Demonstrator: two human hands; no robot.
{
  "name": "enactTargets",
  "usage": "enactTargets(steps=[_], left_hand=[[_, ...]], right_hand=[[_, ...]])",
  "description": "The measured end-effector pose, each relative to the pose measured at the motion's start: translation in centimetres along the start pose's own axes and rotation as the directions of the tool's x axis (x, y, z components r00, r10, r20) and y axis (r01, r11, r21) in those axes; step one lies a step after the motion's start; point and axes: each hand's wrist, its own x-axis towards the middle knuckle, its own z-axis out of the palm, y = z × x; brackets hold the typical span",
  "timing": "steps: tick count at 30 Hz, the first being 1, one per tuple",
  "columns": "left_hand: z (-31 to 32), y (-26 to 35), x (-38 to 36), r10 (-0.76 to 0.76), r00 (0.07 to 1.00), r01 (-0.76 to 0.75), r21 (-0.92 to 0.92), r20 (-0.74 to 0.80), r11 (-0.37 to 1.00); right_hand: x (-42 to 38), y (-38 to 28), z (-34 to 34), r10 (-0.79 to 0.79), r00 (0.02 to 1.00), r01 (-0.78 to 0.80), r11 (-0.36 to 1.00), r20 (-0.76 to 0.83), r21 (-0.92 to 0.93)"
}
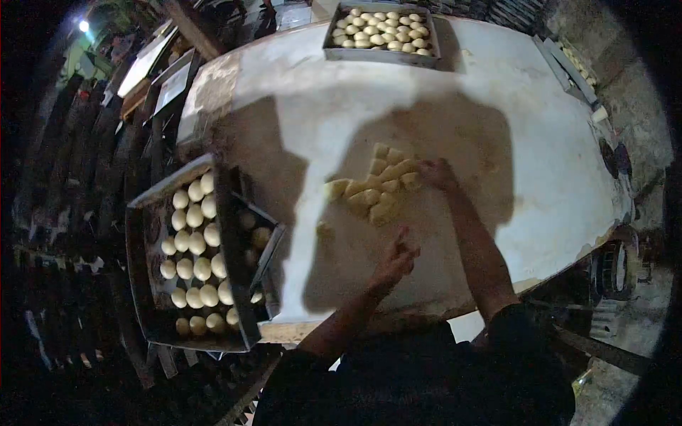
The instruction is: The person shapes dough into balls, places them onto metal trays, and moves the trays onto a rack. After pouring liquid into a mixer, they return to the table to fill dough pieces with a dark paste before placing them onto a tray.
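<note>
A cluster of cut dough pieces (383,186), pale yellow and lying close together, rests on the white tabletop in my shadow. My right hand (439,175) is at the right edge of the cluster, fingertips against or just beside the outermost piece; shadow and blur hide whether they grip it. Nearer to me, my left hand (399,259) hovers below the cluster with its fingers apart and nothing in it. One small dough piece (325,229) lies separately to the left.
At the left, a deep metal tray (247,298) holds rows of round dough balls, with another tray partly under it. A second tray of dough balls (381,32) stands at the far edge of the table (554,177). More trays (565,67) are at the upper right.
</note>
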Motion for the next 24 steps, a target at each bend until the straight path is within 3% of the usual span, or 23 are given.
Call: enactTargets(steps=[1, 3, 4, 5, 6, 7, 8, 10, 12, 15, 17, 18, 20, 21, 23, 24], left_hand=[[0.8, -0.4, 3.0, -0.072, 0.997, 0.066, -0.157, -0.039, 0.985], [2.9, 0.2, 8.6, -0.242, 0.966, 0.174, -0.46, -0.091, 0.87], [4.1, 0.6, 10.2, -0.242, 0.947, 0.143, -0.397, -0.213, 0.907], [5.1, 1.5, 11.8, -0.22, 0.918, 0.108, -0.324, -0.331, 0.94], [6.0, 2.3, 13.2, -0.177, 0.88, 0.074, -0.241, -0.44, 0.968], [6.0, 2.3, 14.5, -0.15, 0.885, 0.03, -0.269, -0.441, 0.963], [5.5, 1.4, 15.7, -0.13, 0.888, -0.009, -0.3, -0.441, 0.954], [5.7, -0.1, 16.4, -0.074, 0.901, -0.076, -0.324, -0.426, 0.943], [6.0, -1.3, 15.7, 0.002, 0.922, -0.128, -0.3, -0.387, 0.945], [6.3, -3.5, 12.3, -0.14, 0.881, 0.182, 0.051, -0.453, 0.982], [8.2, -3.3, 8.6, -0.075, 0.903, 0.274, 0.43, -0.424, 0.86], [8.6, -3.6, 6.4, -0.048, 0.913, 0.303, 0.596, -0.404, 0.744], [6.9, -7.2, 4.5, 0.208, 0.945, -0.037, 0.553, -0.251, 0.832], [6.2, -8.7, 3.6, 0.337, 0.923, -0.205, 0.505, -0.186, 0.839], [5.8, -6.5, -0.2, 0.328, 0.914, -0.158, 0.534, -0.24, 0.831], [5.6, -4.8, -2.3, 0.318, 0.91, -0.128, 0.548, -0.266, 0.826]], right_hand=[[0.1, -0.9, 0.1, -0.126, 0.992, 0.127, 0.992, -0.016, 0.019], [1.9, -1.2, 0.5, 0.096, 0.974, -0.107, 0.993, 0.207, 0.04], [2.2, 1.4, 1.2, -0.098, 0.975, 0.023, 0.937, 0.199, 0.347], [3.3, 5.0, 2.8, -0.286, 0.95, 0.153, 0.772, 0.123, 0.617], [3.8, 5.0, 2.1, -0.279, 0.949, 0.116, 0.739, 0.145, 0.664], [4.3, 4.8, 1.4, -0.272, 0.948, 0.077, 0.703, 0.167, 0.707], [3.1, 1.3, -1.6, -0.058, 0.948, -0.129, 0.829, 0.312, 0.544], [1.6, 1.1, -2.3, 0.152, 0.9, -0.346, 0.818, 0.408, 0.459], [0.5, 5.6, 0.9, 0.105, 0.918, -0.358, 0.637, 0.384, 0.683], [-5.1, 6.6, 0.1, 0.274, 0.881, -0.471, 0.579, 0.386, 0.665], [-11.0, 8.0, -0.7, 0.176, 0.969, -0.246, 0.587, 0.175, 0.771], [-13.7, 8.1, -0.6, 0.165, 0.967, -0.247, 0.45, 0.192, 0.858], [-18.1, 7.0, -0.8, 0.126, 0.969, -0.231, 0.157, 0.212, 0.96], [-20.4, 4.7, -0.9, 0.132, 0.985, -0.147, 0.309, 0.111, 0.94], [-25.0, -1.3, 0.1, 0.112, 0.99, -0.001, 0.586, -0.081, 0.81], [-26.1, -2.3, 1.9, 0.085, 0.986, 0.065, 0.605, -0.145, 0.794]])
